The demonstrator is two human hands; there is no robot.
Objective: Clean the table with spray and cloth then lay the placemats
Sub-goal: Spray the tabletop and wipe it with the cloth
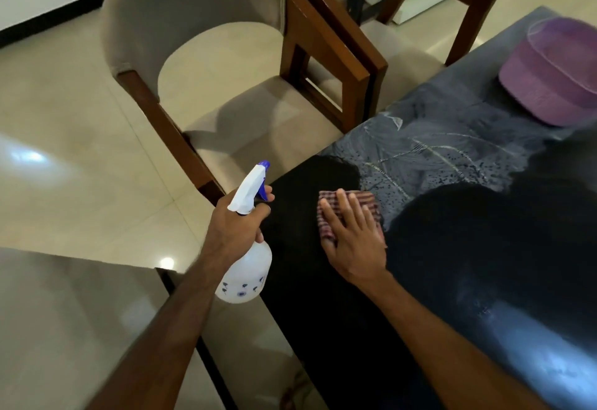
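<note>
1. The left hand (237, 225) has its grip clenched around the neck of the spray bottle (247, 261), held off the tabletop's edge, one finger on the trigger.
2. The right hand (353, 245) lies flat, fingers spread, pressing the checked cloth (365, 201) onto the dark tabletop (452, 264).
3. Wiping looks under way; no laid placemats visible, so that step remains.
4. A purple basket (549, 83) sits at the far end.

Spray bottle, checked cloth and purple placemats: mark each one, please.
Spray bottle (248, 275): head view, on its translucent body.
Checked cloth (366, 199): head view, on its far corner.
Purple placemats (549, 86): head view, on the top mat.
</note>
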